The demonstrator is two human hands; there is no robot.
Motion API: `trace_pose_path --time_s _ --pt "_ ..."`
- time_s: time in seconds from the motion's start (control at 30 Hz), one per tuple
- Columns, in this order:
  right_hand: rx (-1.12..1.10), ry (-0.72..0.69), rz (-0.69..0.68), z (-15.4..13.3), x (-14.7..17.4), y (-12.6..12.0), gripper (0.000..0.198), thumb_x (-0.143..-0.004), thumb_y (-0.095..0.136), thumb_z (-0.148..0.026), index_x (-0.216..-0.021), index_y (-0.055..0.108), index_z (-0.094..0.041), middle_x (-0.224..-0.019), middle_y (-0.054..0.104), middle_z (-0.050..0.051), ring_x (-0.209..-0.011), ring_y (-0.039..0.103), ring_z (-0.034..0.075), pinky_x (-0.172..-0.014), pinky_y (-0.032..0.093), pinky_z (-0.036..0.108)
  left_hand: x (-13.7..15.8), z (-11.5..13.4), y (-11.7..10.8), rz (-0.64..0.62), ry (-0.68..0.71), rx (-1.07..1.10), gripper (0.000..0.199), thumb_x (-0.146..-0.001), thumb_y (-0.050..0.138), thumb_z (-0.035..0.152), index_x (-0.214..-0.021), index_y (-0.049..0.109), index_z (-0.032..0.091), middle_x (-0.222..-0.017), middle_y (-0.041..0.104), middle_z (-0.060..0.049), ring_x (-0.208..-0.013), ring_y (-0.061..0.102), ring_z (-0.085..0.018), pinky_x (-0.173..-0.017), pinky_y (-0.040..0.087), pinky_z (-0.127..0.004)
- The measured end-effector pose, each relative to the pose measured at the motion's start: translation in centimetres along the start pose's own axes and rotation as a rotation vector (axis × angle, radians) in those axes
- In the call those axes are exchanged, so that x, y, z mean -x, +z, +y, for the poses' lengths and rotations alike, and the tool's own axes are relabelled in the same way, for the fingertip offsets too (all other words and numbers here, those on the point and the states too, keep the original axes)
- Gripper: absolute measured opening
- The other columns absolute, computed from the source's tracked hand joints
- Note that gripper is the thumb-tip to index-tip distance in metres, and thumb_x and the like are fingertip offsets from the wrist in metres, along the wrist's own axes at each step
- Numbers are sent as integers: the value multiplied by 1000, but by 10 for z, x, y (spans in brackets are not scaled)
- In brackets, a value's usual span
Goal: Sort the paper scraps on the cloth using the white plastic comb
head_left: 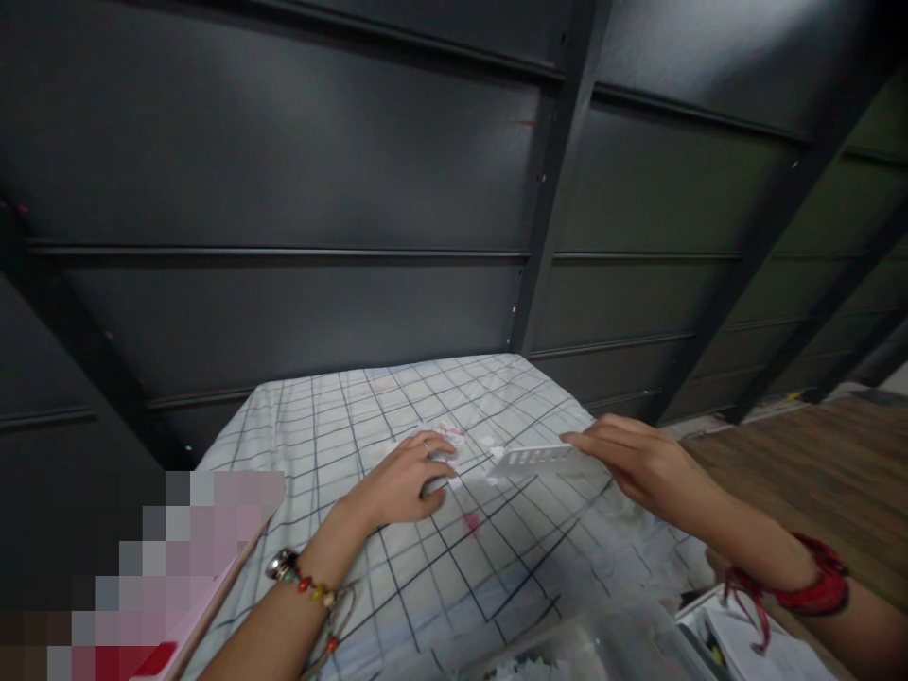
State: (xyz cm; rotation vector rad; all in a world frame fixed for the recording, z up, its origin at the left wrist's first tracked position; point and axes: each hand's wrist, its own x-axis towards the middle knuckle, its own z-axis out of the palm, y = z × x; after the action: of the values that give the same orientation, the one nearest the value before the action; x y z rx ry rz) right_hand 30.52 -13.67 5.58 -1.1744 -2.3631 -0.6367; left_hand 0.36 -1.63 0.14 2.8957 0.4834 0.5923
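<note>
Over the checked tablecloth (426, 586), my right hand (635, 459) pinches the edge of a thin white plastic piece with a row of slots (535, 460), tilted just above the cloth. My left hand (408, 478) is palm down to its left, fingers loosely curved and thumb apart. Near its fingertips lie some small white and pinkish scraps (454, 437), partly covered by the hand and too blurred to name. A small white bit (495, 453) shows at the slotted piece's left end. A pink stain (472, 522) marks the cloth between the hands.
A clear plastic box (610, 634) with small pieces inside stands at the near edge. Right of it is a white container (762, 643) with papers. A dark metal panel wall (340, 312) rises behind the table; a pink-edged object (219, 577), partly pixelated, is at left.
</note>
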Motion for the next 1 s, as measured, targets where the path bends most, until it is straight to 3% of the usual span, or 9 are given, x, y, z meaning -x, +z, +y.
trace_pose_path --time_s 0.2,0.47,0.63,0.83,1.0 --pt "147 42 14 17 3 7 36 -79 43 -2 -108 60 -15 -85 68 7 -79 59 18 -71 51 32 0 -2 2 4 -12 -6 28 -71 61 13 -96 68 21 -119 56 -6 -118 43 -26 -102 35 -43" --pt "224 -16 -27 5 -8 9 44 -71 42 4 -107 61 -14 -84 68 6 -77 59 18 -70 49 31 0 -3 1 2 0 -13 27 -73 59 13 -97 68 21 -118 56 -6 -118 43 -26 -101 36 -41" --pt "257 -44 -18 4 -15 7 40 -74 43 3 -104 62 -14 -81 68 6 -74 58 17 -68 48 30 0 -5 3 7 9 -15 26 -74 59 13 -97 68 21 -119 55 -6 -119 43 -26 -101 36 -42" --pt "182 -60 -50 -1 -22 8 46 -70 41 5 -105 63 -15 -81 68 6 -75 58 17 -67 48 30 1 -4 3 11 12 -1 26 -75 57 12 -97 67 21 -119 55 -6 -119 43 -26 -101 36 -43" --pt "42 -48 3 -4 -25 8 46 -73 39 4 -107 61 -17 -84 68 4 -77 59 16 -71 49 30 1 -4 3 16 8 0 27 -75 57 12 -97 67 21 -118 55 -6 -118 43 -25 -101 36 -42"
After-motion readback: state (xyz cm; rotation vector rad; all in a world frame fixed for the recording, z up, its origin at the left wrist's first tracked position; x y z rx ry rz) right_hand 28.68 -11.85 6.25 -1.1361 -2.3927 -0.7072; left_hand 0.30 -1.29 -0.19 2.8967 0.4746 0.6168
